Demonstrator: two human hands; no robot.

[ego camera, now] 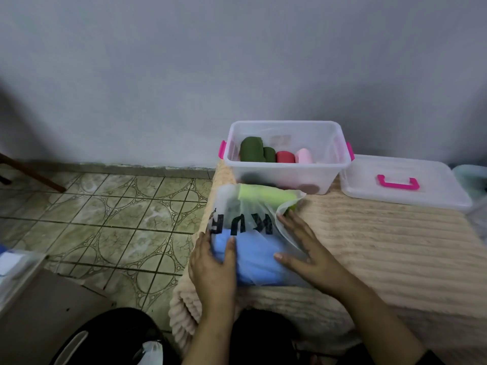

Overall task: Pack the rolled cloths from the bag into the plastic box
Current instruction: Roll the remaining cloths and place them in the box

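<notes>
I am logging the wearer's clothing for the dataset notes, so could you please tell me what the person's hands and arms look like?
Both the left hand and the right hand are bare: no gloves, rings or watch show. The forearms are uncovered; a dark sleeve edge shows at the right arm's bottom corner.

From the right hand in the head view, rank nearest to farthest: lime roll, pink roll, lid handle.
1. Lime roll, in the bag just beyond the right hand.
2. Pink roll, in the box, farther back.
3. Lid handle, far right.

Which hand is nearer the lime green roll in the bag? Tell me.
Right. The right hand lies flat on the bag, fingertips just short of the lime green roll; the left hand grips the blue cloth farther back.
</notes>
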